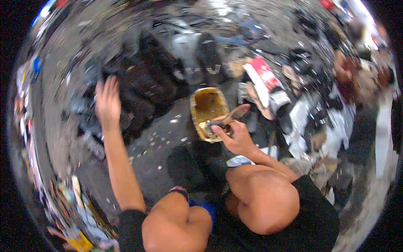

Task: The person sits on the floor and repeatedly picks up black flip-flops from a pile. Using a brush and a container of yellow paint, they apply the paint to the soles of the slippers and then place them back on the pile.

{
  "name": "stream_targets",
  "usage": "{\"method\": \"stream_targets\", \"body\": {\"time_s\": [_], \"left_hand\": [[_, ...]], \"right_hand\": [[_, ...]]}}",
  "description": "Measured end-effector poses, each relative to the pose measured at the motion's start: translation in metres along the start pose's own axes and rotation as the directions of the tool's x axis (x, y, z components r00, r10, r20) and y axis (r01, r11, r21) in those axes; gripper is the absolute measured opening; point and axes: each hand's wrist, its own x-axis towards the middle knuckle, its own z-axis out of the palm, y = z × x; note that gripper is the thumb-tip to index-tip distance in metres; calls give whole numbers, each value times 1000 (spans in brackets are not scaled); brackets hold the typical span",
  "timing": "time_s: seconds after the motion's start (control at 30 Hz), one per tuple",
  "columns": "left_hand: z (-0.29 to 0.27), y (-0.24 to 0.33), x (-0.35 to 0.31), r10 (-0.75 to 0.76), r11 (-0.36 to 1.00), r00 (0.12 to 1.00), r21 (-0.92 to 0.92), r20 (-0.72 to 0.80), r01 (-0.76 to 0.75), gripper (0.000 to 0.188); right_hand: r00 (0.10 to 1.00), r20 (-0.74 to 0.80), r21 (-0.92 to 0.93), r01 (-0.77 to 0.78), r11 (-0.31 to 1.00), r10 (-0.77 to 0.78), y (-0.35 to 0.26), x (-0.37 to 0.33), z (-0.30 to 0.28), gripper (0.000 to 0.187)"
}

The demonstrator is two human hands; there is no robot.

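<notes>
My left hand (108,101) is stretched out, fingers extended, at the left edge of a cluster of dark, shoe-like things (138,80). Nothing shows in its grasp; blur hides whether it touches them. In my right hand (237,138) is what looks like a brush (238,112), its brown, flat handle pointing up and right. The brush's pale end hangs over the near rim of a yellowish tub (194,110). This tub stands in front of me, with a brownish-yellow inside. Motion smears much of the picture.
Right of the tub lies a red and white package (265,73). White plastic bags (298,130) and mixed items crowd the right side. Pale scraps (174,121) dot the dark ground. Another person (361,75) is at the far right. My bent knees (268,201) flank the near middle.
</notes>
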Motion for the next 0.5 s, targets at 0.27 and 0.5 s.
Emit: {"method": "stream_targets", "body": {"time_s": [0.27,0.5], "left_hand": [[-6,-43,-381,-68,-372,948,890,-311,265,51],[-10,-42,-344,-55,-343,974,921,-218,186,50]], "right_hand": [[922,-186,500,-209,840,340,71,-45,-14,28],[751,-155,686,-386,617,642,96,-43,-1,30]]}}
